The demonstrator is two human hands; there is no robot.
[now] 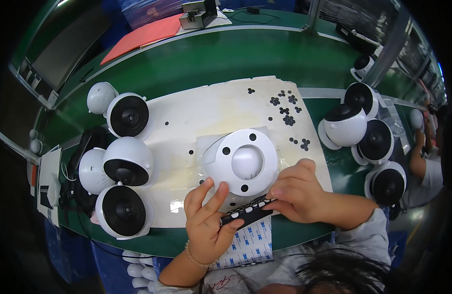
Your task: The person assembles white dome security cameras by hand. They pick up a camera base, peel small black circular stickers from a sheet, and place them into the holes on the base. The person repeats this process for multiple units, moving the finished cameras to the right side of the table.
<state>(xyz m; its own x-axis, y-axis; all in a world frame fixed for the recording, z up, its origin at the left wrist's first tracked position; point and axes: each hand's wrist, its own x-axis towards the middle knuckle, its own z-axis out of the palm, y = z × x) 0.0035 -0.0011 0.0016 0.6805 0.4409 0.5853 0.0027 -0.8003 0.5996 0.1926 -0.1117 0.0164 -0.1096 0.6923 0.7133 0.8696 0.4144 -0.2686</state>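
The left hand (206, 223) and right hand (299, 196) pinch a black sheet (256, 215) just below the white ring base (269, 159). It looks light and bendy, probably best held by its edges.

On the left of the green desk (186, 63) stands a group of white round devices (137, 149) with black faces, some touching; dark material (91, 142) lies just beside them. More white devices (347, 131) crowd the right side. Far off, a red sheet (142, 41) lies near a metal box (192, 20), with plastic-wrapped goods (150, 12) behind. A metal post (386, 61) rises at far right, and another person's pale sleeve (431, 172) shows beyond the desk's right edge.
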